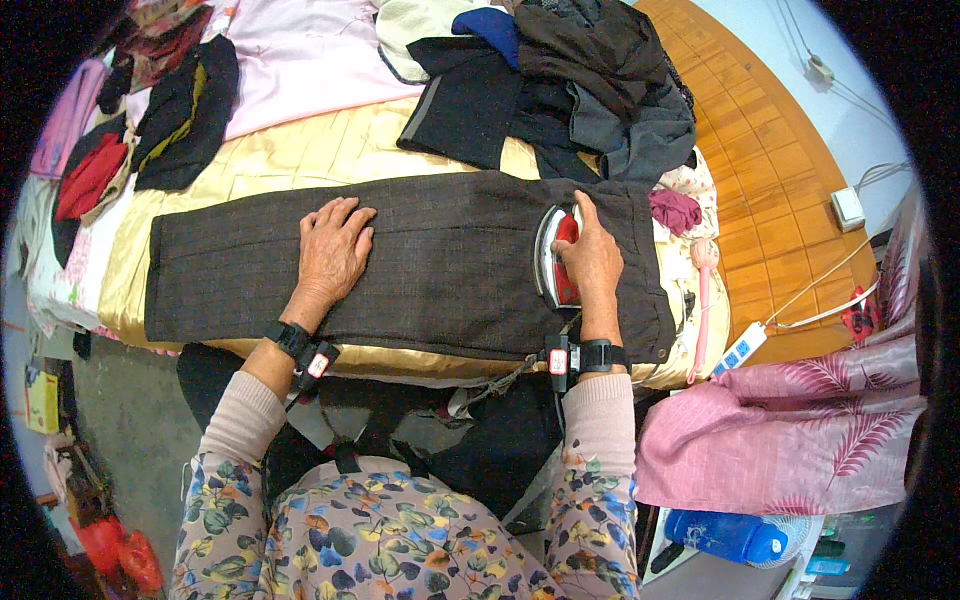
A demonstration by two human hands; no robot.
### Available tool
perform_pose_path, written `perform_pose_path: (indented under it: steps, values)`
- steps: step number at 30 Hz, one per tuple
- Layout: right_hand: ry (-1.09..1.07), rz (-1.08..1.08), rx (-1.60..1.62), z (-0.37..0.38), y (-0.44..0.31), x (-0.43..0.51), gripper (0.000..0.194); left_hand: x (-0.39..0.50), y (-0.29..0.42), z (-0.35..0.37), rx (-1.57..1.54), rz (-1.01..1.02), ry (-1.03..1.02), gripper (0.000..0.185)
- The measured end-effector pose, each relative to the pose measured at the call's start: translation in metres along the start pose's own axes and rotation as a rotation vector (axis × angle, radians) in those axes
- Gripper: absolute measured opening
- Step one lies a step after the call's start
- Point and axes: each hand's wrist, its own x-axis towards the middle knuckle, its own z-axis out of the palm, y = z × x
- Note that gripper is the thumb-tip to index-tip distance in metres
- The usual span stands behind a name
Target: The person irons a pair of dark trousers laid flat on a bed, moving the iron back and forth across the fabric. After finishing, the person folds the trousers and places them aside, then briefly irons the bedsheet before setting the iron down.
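A pair of dark checked trousers [442, 262] lies flat across the bed in front of me, its hem at the left and its waistband at the right. My left hand [336, 244] rests on the cloth toward the leg end, palm down, fingers slightly spread. Near the waist end, my right hand [592, 251] grips a red and white clothes iron [559, 274]. The iron's soleplate faces down on the trousers, and its underside is hidden. Around the iron the fabric looks mostly smooth.
Behind the trousers lie a pile of dark clothes [600, 82] and a pink cloth [300, 60]. A pink-handled tool [703, 300] lies beside the waistband. A white power strip [740, 351] with cords sits at the right, above a pink curtain [780, 442]. A blue bottle [724, 536] lies below.
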Motion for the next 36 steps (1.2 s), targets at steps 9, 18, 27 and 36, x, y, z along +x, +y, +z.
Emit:
perform_pose_path:
  steps: [9, 18, 27, 36]
  values:
    - [-0.013, -0.004, 0.002, 0.001, 0.001, 0.0, 0.094, 0.0, 0.0, 0.0, -0.014, -0.001, 0.014, 0.03]
    - [-0.047, 0.003, 0.026, -0.004, -0.001, -0.028, 0.093, -0.001, -0.002, 0.001, -0.03, 0.005, 0.034, 0.03]
    - [-0.032, -0.04, 0.052, -0.002, 0.002, -0.047, 0.092, -0.002, -0.002, 0.001, -0.036, 0.006, 0.041, 0.029]
    - [0.077, -0.127, 0.103, -0.013, -0.01, -0.049, 0.08, 0.0, -0.001, 0.0, -0.038, -0.011, 0.024, 0.029]
